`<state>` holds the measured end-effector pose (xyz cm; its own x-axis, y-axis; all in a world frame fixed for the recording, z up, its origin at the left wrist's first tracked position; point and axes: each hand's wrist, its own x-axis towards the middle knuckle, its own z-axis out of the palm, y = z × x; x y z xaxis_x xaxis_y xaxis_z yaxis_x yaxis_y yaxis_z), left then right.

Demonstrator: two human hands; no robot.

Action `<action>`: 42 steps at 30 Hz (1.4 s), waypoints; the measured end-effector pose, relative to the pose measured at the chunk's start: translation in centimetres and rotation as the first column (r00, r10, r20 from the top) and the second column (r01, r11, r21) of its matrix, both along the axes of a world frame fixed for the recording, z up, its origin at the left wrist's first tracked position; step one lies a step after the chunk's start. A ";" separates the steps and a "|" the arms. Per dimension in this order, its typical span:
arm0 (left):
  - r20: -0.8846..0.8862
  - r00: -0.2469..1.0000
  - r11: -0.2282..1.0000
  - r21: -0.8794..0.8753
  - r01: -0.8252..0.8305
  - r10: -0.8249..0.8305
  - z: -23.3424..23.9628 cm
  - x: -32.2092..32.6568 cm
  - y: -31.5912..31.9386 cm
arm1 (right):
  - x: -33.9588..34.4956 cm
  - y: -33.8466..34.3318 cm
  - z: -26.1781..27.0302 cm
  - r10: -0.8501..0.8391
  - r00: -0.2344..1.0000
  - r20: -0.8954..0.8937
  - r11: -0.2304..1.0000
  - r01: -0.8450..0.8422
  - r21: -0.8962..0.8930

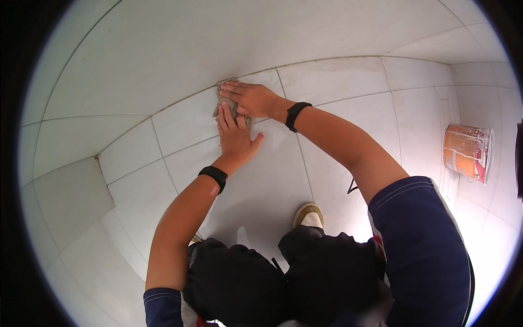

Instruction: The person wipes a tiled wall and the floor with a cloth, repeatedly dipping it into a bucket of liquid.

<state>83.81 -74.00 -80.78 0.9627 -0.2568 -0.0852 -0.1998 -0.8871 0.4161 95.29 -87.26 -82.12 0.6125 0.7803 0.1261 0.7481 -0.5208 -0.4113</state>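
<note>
A crumpled grey-brown cloth [227, 107] lies on the pale floor tiles [261, 163], its far end against the foot of the tiled wall. My left hand [238, 137] presses the near part of it with the fingers pointing away and the thumb spread out to the right. Just beyond, my right hand [253, 98] lies across the cloth's upper part, fingers pointing left. Both palms face down, and part of the cloth is hidden beneath them. Each wrist wears a black band.
An orange bucket [465, 151] with white drips stands at the right. The wall [163, 53] meets the floor along a dirty joint, with a corner [97, 156] at the left. My shoe [309, 216] and bent knees in black are close below.
</note>
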 end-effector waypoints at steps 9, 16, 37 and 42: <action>-0.306 0.939 0.976 0.098 0.193 -0.155 -0.7 2.9 2.9 | 0.5 2.0 1.7 -0.078 0.987 -0.140 0.974 0.045 -0.224; -0.092 0.993 0.996 0.052 0.079 -0.074 -2.4 -0.2 1.3 | -0.6 2.1 1.3 -0.078 0.994 -0.074 0.982 0.064 -0.176; -0.123 0.986 0.993 -0.016 0.113 -0.114 -0.7 1.6 -5.8 | 0.2 -3.6 4.1 -0.196 0.972 -0.130 0.956 0.160 -0.246; -0.064 0.990 0.991 -0.031 0.128 -0.129 -1.3 1.9 -7.1 | 1.2 -5.5 2.9 -0.150 0.983 -0.107 0.975 0.129 -0.178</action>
<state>85.71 -81.06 -82.06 0.9141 -0.3811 -0.1386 -0.2829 -0.8442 0.4552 96.48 -92.80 -79.20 0.7196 0.6897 -0.0809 0.6142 -0.6864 -0.3894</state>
